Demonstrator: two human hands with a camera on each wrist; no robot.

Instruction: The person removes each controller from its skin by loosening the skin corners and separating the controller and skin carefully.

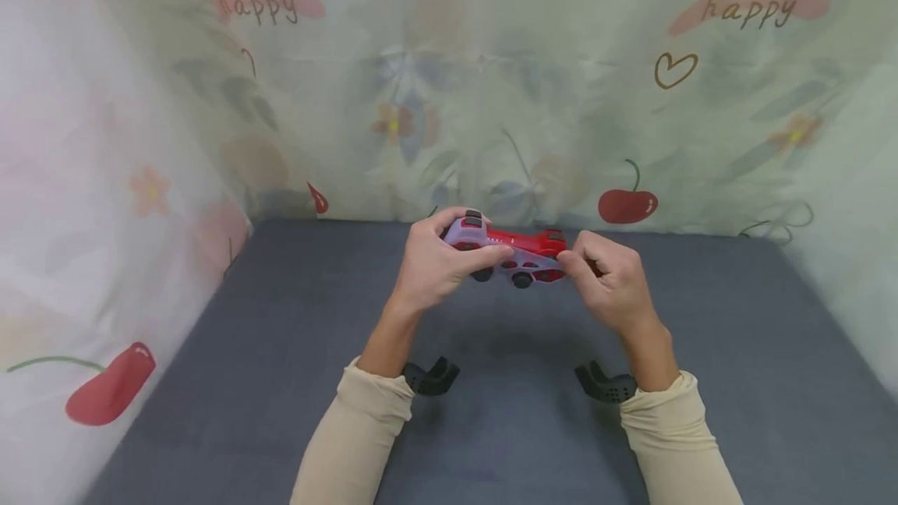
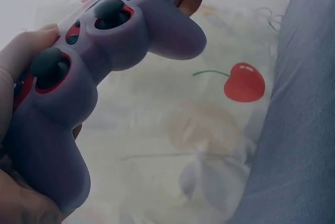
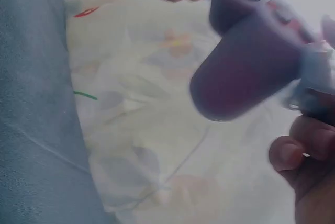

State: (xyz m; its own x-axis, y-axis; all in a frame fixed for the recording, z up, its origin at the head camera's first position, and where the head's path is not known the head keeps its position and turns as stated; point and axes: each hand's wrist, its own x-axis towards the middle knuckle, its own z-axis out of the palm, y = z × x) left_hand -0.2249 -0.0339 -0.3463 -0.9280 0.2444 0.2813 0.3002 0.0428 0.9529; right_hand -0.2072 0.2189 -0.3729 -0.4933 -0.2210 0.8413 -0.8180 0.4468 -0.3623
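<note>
A red game controller (image 1: pixel 522 241) with black thumbsticks is held up above the table, partly wrapped in a translucent purple silicone cover (image 2: pixel 120 46). My left hand (image 1: pixel 436 262) grips its left end, thumb lying across the front face. At the other end, my right hand (image 1: pixel 612 279) pinches the cover's edge between thumb and curled fingers. Red casing shows bare along the top and right shoulder, where the cover is pulled off it. In the right wrist view, a stretched, bunched piece of the cover (image 3: pixel 314 72) meets the fingertips. The controller's back is hidden in the head view.
A dark grey cloth covers the table (image 1: pixel 505 443). Behind it hangs a pale printed curtain (image 1: pixel 484 100) with cherries, flowers and lettering, and another stretch runs along the left side. Black curved mounts (image 1: pixel 433 377) stick out from both wrists below the hands.
</note>
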